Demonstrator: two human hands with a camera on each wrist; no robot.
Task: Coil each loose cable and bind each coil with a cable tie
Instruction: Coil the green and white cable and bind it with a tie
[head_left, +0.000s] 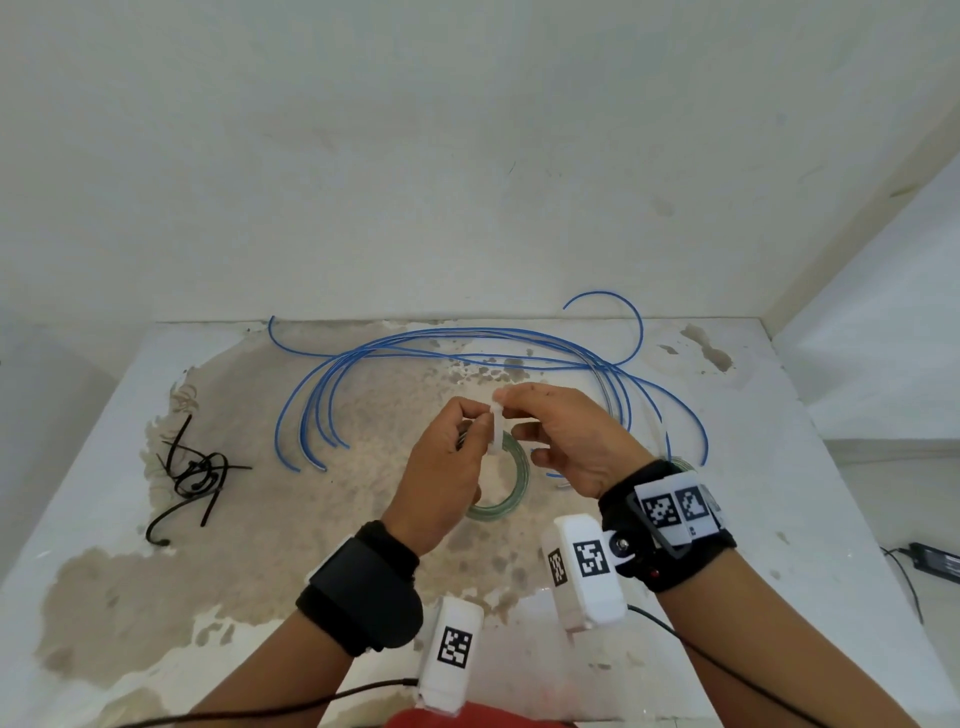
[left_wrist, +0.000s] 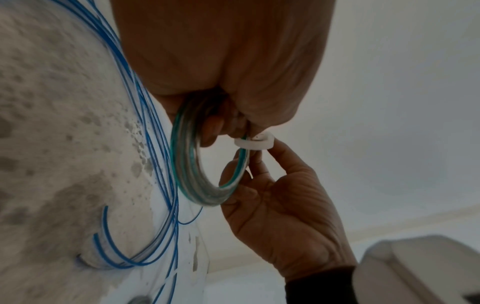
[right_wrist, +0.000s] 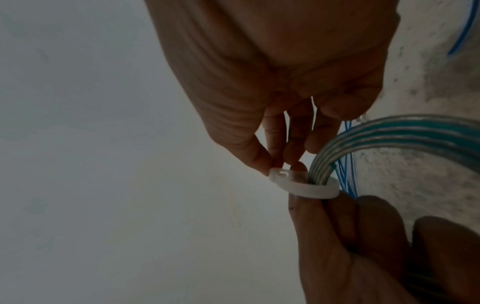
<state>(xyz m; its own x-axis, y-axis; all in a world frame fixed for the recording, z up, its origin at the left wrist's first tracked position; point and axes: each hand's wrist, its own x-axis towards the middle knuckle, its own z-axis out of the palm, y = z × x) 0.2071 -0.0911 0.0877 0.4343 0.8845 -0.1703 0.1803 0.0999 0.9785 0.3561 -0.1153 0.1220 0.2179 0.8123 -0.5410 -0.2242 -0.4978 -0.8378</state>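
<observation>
Hands at frame centre bind the green-striped coil (head_left: 506, 483): left hand (head_left: 447, 467) grips it, right hand (head_left: 566, 441) pinches the white cable tie (right_wrist: 303, 186); cinching likely follows.

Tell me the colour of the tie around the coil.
White cable tie, clearest in the right wrist view.

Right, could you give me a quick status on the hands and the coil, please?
Left hand grips green-clear coil. Right hand pinches white tie looped round it. Blue cable loose behind.
</observation>
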